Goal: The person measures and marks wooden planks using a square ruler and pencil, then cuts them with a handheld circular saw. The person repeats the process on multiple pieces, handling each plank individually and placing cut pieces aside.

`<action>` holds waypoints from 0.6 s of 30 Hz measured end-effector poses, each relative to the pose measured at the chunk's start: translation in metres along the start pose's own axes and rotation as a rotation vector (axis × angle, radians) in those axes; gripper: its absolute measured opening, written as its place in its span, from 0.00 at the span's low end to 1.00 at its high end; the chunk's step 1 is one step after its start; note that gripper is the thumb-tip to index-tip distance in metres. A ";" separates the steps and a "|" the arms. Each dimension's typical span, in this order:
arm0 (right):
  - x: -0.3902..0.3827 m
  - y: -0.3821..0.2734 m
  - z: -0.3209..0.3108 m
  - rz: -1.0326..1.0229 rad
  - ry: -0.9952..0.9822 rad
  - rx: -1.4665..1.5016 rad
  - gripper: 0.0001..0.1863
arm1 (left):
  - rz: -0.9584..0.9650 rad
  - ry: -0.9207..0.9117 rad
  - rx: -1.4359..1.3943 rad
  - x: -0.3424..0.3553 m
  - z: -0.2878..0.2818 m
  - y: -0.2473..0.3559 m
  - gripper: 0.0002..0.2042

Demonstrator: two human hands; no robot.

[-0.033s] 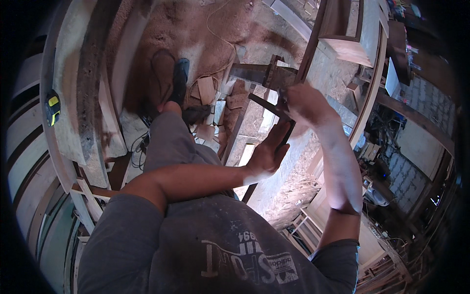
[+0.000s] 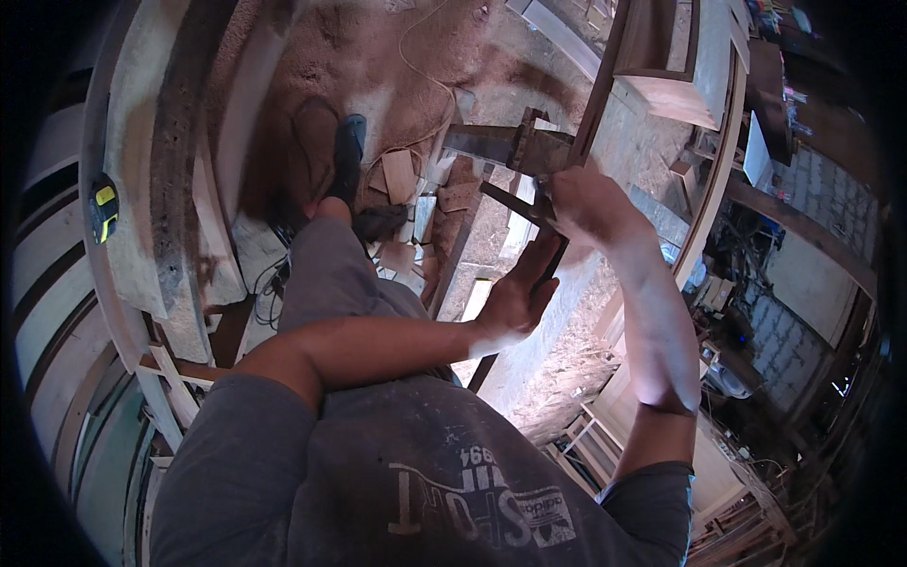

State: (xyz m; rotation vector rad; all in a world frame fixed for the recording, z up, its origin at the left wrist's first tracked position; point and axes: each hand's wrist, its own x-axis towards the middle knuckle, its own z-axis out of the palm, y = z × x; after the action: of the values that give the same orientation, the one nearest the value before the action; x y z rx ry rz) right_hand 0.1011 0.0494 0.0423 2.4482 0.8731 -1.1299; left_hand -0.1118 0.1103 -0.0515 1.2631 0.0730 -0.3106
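Observation:
Both hands meet at a dark, narrow L-shaped piece (image 2: 515, 203), its two arms joining at a corner between them. My left hand (image 2: 515, 304) is wrapped along the lower arm of the piece, fingers pointing up and to the right. Just above the corner, my right hand (image 2: 590, 203) is closed, its fingertips bent down close to the piece. Whatever the right hand grips is hidden by its fingers. Past the right hand lies a dark wooden block (image 2: 543, 151) on the end of a beam.
Offcuts (image 2: 400, 176) and sawdust cover the ground near my foot (image 2: 350, 146). Long planks (image 2: 137, 189) stand on the left, with a yellow-and-black tape measure (image 2: 105, 209) on them. A wooden box frame (image 2: 675, 90) is at the upper right. A thin cord (image 2: 406, 47) crosses the ground.
My right hand has shifted very slightly at the corner of the dark piece. My left hand holds its place.

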 end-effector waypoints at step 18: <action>-0.155 -0.109 0.153 0.272 0.723 2.009 0.16 | -0.335 -0.019 0.357 -0.008 -0.162 0.069 0.22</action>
State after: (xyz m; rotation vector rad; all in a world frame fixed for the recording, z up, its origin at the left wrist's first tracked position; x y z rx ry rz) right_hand -0.1355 -0.0060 0.0603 4.2674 -1.4336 -1.0507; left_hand -0.0821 0.2839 -0.0355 1.6032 0.2216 -0.6461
